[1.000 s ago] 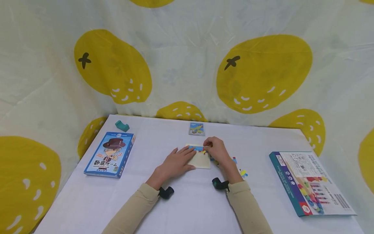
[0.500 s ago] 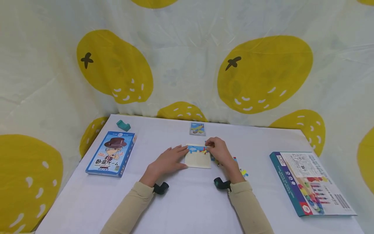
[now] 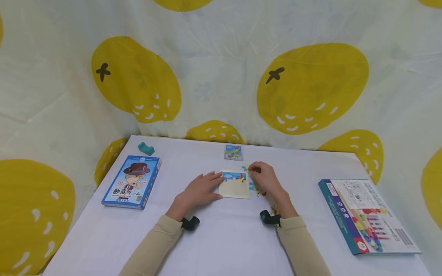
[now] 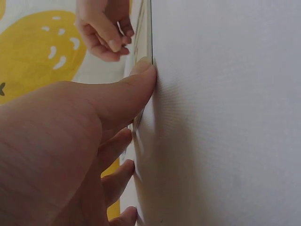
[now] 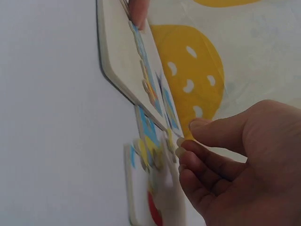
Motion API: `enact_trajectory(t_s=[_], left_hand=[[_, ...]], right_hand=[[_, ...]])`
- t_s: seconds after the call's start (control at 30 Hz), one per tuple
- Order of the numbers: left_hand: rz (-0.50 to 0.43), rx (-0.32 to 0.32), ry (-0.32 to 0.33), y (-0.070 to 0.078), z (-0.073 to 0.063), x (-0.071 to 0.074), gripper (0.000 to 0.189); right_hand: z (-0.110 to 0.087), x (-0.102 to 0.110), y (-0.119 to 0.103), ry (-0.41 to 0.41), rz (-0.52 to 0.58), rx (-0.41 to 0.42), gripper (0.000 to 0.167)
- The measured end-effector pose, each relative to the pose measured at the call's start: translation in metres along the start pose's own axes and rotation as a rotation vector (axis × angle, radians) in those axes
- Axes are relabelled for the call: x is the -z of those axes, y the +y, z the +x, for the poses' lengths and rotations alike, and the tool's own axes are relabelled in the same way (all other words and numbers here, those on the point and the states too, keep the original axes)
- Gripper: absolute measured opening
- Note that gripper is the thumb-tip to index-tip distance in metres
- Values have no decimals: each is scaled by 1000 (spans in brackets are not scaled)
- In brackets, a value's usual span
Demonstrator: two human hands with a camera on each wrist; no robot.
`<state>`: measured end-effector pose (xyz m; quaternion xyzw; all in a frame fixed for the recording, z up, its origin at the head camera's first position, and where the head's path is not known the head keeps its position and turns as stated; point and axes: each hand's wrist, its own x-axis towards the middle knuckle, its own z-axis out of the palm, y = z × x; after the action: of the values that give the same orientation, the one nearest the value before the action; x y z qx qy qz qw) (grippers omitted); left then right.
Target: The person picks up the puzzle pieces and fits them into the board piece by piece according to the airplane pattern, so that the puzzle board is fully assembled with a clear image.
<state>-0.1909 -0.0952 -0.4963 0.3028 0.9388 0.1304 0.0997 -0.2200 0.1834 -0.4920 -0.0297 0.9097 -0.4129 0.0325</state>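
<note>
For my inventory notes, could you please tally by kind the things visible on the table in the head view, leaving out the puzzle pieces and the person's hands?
Boxes: 2
Puzzle board: 1
Picture card: 1
Teal block: 1
Total: 5

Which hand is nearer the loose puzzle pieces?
Right. The right hand is close by the loose puzzle pieces, partly hiding them in the head view; the left hand is across the pale board, touching its left edge.

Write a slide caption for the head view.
Left fingers touch a partly filled puzzle board; right fingers are near loose pieces, a picture card lying beyond.
</note>
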Motion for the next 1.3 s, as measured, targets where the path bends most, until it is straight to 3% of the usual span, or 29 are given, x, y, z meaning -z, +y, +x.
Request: enact_trajectory(t_s=[0.7,1.1,1.3], left_hand=[[-13,24,-4,2,-2,0,72],[-12,24,-2,3,-1,-2,72],[-19,28,3,5,-3,0,71]], right_hand=[[-23,30,12,32,-31,32,20],[-38,35,17,25,-47,60,25],[-45,29,13,-27,-10,50,32]])
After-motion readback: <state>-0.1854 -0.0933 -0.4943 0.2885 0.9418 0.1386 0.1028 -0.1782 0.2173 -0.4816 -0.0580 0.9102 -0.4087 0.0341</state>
